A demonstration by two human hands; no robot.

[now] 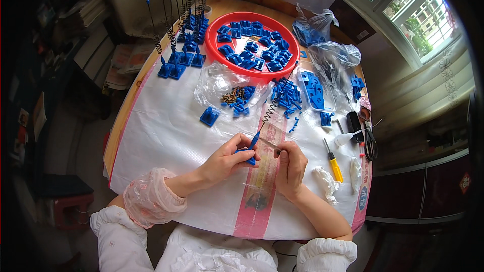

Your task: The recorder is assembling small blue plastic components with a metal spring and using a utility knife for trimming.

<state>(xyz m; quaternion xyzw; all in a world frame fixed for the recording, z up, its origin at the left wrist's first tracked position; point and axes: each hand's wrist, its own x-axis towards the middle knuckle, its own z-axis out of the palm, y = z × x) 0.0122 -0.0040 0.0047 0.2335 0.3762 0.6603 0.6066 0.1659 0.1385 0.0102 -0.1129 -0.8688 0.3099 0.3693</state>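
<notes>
My left hand is closed on a blue plastic base with a stem, held above the sheet at the near middle. From the stem a dark coiled spring wire slants up and away to the right. My right hand grips a thin, pointed metal tool, its tip close to the blue stem; whether it touches I cannot tell. The fingers hide the tool's handle and much of the base. A single blue base lies on the sheet beyond my left hand.
A red basin holds many blue bases. Finished-looking pieces with upright springs stand at the far left. Nearer lie small brass screws, blue plugs and a clear box. At the right are a yellow-handled screwdriver, a white bottle and scissors.
</notes>
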